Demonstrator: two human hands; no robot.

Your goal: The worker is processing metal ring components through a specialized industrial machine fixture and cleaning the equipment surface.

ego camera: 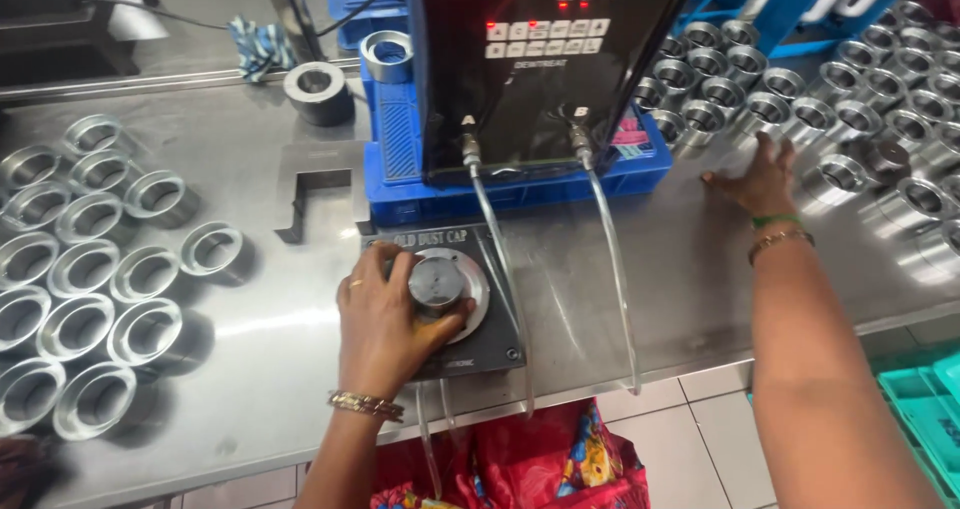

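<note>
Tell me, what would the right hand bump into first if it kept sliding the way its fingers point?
Probably the shiny round metal rings just past the right hand, standing packed together on the steel table. The fingertips look almost on them already.

One head-worn view looks steeply down, close over the steel bench (250, 369), seemingly tilted.

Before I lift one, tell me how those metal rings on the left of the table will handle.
The metal rings look thick-walled and solid, so probably heavy for their size and stiff. Their polished faces shine, so they may feel slippery in bare fingers. They sit flat on the steel table and seem stable; tipped on edge, one would likely roll.
</note>
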